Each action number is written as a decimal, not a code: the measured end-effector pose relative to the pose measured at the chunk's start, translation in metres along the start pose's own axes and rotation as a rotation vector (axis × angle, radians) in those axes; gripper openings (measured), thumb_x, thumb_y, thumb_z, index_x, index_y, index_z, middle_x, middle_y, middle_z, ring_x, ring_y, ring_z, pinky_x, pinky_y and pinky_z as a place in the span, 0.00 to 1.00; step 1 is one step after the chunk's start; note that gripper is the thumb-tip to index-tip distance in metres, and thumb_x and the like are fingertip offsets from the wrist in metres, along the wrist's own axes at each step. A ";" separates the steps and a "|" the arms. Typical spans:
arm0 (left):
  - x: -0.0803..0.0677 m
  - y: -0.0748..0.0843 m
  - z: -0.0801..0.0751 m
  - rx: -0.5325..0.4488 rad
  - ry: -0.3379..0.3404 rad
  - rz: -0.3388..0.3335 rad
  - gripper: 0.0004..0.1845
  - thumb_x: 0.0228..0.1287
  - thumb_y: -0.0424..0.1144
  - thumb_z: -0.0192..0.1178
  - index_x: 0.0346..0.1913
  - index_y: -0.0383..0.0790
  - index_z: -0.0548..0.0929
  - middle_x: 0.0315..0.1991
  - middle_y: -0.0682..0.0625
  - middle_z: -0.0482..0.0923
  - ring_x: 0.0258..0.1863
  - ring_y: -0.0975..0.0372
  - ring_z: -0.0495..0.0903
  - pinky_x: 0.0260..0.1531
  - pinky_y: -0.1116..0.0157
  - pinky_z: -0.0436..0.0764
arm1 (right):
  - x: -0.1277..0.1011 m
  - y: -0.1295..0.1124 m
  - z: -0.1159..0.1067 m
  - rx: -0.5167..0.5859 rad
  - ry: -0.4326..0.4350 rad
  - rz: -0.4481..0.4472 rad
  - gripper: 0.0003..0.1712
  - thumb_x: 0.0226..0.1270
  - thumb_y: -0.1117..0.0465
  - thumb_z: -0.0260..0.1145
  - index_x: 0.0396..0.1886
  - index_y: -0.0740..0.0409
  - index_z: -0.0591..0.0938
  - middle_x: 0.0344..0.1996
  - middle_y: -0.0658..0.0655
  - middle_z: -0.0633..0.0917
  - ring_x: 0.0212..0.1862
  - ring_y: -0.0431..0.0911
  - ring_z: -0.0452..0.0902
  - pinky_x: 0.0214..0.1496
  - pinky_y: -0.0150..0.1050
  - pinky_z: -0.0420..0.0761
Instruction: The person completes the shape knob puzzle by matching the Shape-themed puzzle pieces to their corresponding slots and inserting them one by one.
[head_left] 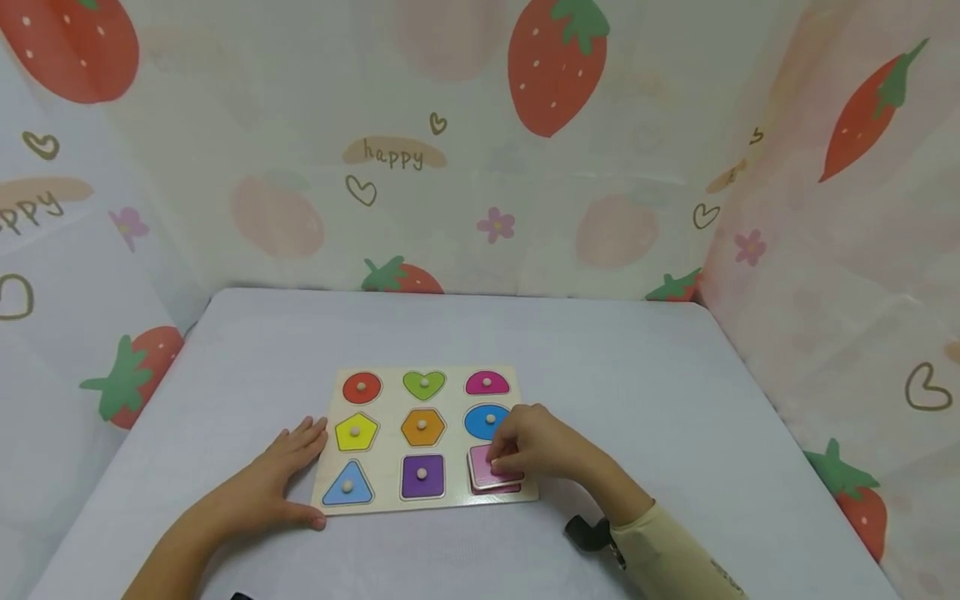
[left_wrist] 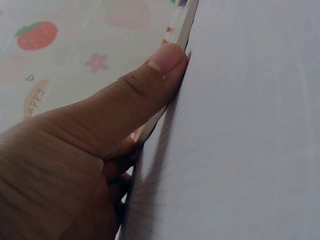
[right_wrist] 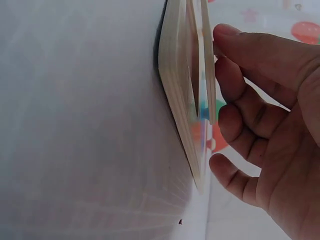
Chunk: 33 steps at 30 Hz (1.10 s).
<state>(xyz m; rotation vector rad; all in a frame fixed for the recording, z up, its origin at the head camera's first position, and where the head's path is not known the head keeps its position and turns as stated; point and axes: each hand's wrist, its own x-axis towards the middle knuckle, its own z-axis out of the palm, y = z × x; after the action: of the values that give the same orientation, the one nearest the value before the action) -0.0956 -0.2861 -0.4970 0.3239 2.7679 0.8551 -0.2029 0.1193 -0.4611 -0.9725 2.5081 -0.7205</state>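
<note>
The pink piece [head_left: 491, 472], a flat, roughly square wooden tile, sits tilted over its slot at the 4 o'clock corner of the board [head_left: 390, 446], one edge lifted clear of the recess. The right hand [head_left: 528, 446] pinches it from above with curled fingers [right_wrist: 240, 95]. The right wrist view shows what the head view cannot: the piece [right_wrist: 207, 65] seen edge-on, a thin pale slab standing off the board [right_wrist: 175, 90] with a gap between them, and the fingertips on its face. The board is light plywood holding nine painted shapes with small round knobs: a red circle [head_left: 362, 387], green heart [head_left: 423, 384], magenta half-round [head_left: 487, 383], yellow pentagon [head_left: 356, 432], orange hexagon [head_left: 422, 427], blue disc [head_left: 483, 421], blue triangle [head_left: 348, 486] and purple square [head_left: 422, 476]. The left hand [head_left: 288, 475] lies flat and spread on the worktop [head_left: 637, 400] at the board's 8 o'clock edge; its wrist view shows the thumb [left_wrist: 150, 85] pressed against the board's thin side [left_wrist: 182, 30]. The worktop is covered in smooth pale cloth, and strawberry-print curtains [head_left: 555, 167] hang around it from 9 through 12 to 3 o'clock.
</note>
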 end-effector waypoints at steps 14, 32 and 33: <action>-0.001 0.002 -0.002 -0.007 -0.004 0.004 0.70 0.35 0.71 0.77 0.79 0.36 0.60 0.83 0.46 0.50 0.83 0.46 0.41 0.80 0.45 0.40 | 0.000 0.000 0.004 0.028 -0.034 0.026 0.04 0.59 0.53 0.80 0.32 0.40 0.92 0.23 0.38 0.84 0.33 0.38 0.79 0.34 0.31 0.84; -0.002 0.002 -0.001 0.007 0.006 0.011 0.71 0.35 0.72 0.77 0.79 0.35 0.60 0.83 0.45 0.51 0.83 0.45 0.42 0.81 0.53 0.37 | 0.001 -0.002 0.006 0.030 -0.052 0.035 0.04 0.59 0.53 0.80 0.33 0.41 0.92 0.22 0.37 0.84 0.30 0.37 0.80 0.33 0.30 0.84; -0.002 0.003 -0.002 0.006 0.004 0.009 0.70 0.35 0.72 0.76 0.79 0.35 0.60 0.83 0.45 0.51 0.83 0.45 0.42 0.81 0.54 0.36 | 0.001 -0.002 0.006 0.030 -0.054 0.034 0.04 0.59 0.53 0.80 0.33 0.41 0.92 0.22 0.37 0.84 0.30 0.37 0.80 0.33 0.30 0.84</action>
<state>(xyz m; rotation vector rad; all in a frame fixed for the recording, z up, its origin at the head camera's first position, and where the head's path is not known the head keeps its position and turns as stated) -0.0937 -0.2852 -0.4937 0.3363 2.7751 0.8504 -0.1996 0.1155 -0.4653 -0.9244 2.4541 -0.7096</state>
